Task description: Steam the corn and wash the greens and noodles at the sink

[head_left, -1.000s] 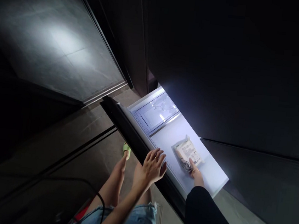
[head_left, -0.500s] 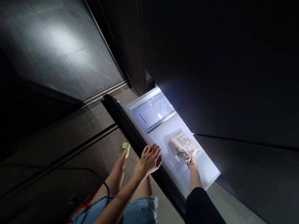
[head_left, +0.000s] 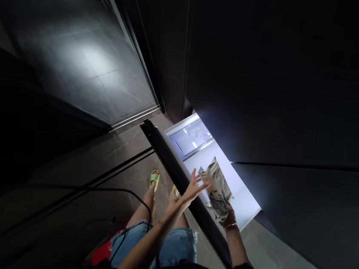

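Note:
Below me a lit white drawer (head_left: 245, 201) stands pulled out of a dark cabinet. My right hand (head_left: 229, 216) is closed on the lower end of a printed plastic food packet (head_left: 217, 187), held tilted above the drawer; its contents cannot be made out. With fingers spread, my left hand (head_left: 194, 189) reaches over the drawer's black front edge (head_left: 172, 161) toward the packet's left side. Its fingertips are close to the packet, and whether they touch is unclear. A clear-lidded compartment (head_left: 190, 138) takes up the drawer's far left end.
Dark cabinet fronts (head_left: 284, 85) rise behind and right of the drawer. A black cable (head_left: 112, 190) crosses at the lower left, over my leg. My feet in green slippers (head_left: 154, 179) stand on the tiled floor beside the drawer front. Something red (head_left: 103, 250) lies at bottom left.
My right hand has raised the packet from low in the drawer and tipped it up. My left hand has left the drawer's front edge and opened toward the packet.

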A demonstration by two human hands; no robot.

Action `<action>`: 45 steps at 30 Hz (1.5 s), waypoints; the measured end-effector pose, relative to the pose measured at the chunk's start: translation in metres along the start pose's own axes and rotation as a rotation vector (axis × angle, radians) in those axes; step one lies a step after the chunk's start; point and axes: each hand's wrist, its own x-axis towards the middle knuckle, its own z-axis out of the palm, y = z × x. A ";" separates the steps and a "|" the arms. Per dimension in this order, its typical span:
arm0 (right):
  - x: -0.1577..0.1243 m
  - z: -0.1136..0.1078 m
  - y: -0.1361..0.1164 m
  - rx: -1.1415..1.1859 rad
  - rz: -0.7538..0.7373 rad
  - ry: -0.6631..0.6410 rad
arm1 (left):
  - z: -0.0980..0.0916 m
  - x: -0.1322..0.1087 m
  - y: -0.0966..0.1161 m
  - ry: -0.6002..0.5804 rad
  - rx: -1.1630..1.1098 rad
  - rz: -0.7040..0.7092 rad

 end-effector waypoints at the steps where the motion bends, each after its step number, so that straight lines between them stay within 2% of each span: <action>1: -0.007 0.012 0.004 -0.032 0.000 -0.032 | 0.000 -0.005 0.007 -0.055 -0.096 0.015; 3: -0.019 0.035 0.010 -0.097 -0.007 -0.053 | -0.003 -0.018 0.023 -0.131 -0.205 0.093; 4: -0.024 0.047 0.011 -0.121 -0.022 -0.065 | -0.005 -0.024 0.031 -0.125 -0.242 0.125; 7: -0.033 0.082 0.007 -0.169 -0.075 -0.084 | -0.015 -0.038 0.054 -0.012 -0.372 0.132; 10: -0.037 0.112 -0.008 -0.294 -0.066 -0.043 | -0.027 -0.045 0.078 0.074 -0.438 0.169; 13: -0.039 0.133 -0.029 -0.376 -0.007 0.006 | -0.042 -0.051 0.107 0.124 -0.221 0.382; 15: -0.040 0.145 -0.043 -0.280 0.126 -0.098 | -0.051 -0.063 0.130 0.105 0.036 0.563; 17: -0.041 0.157 -0.050 -0.136 0.253 -0.262 | -0.059 -0.080 0.151 0.029 0.288 0.747; 19: -0.039 0.170 -0.044 -0.036 0.276 -0.349 | -0.064 -0.099 0.166 -0.052 0.473 0.897; 21: -0.033 0.179 -0.025 0.019 0.276 -0.342 | -0.068 -0.114 0.170 -0.028 0.544 0.931; 22: -0.029 0.181 -0.011 0.034 0.316 -0.321 | -0.072 -0.119 0.169 0.049 0.522 0.897; 24: -0.020 0.178 0.021 0.062 0.455 -0.254 | -0.081 -0.122 0.162 0.281 0.393 0.771; 27: -0.004 0.163 0.067 0.118 0.615 -0.081 | -0.102 -0.114 0.150 0.552 0.136 0.605; 29: 0.006 0.154 0.089 0.136 0.640 0.053 | -0.116 -0.108 0.148 0.645 -0.037 0.561; 32: 0.018 0.147 0.107 0.185 0.557 0.191 | -0.131 -0.102 0.153 0.731 -0.273 0.565; 35: 0.026 0.144 0.107 0.237 0.467 0.209 | -0.137 -0.101 0.163 0.769 -0.431 0.597; 38: 0.033 0.138 0.094 0.272 0.450 0.180 | -0.138 -0.102 0.167 0.766 -0.521 0.598; 45: 0.049 0.118 0.038 0.204 0.202 0.182 | -0.125 -0.089 0.147 0.746 -0.628 0.445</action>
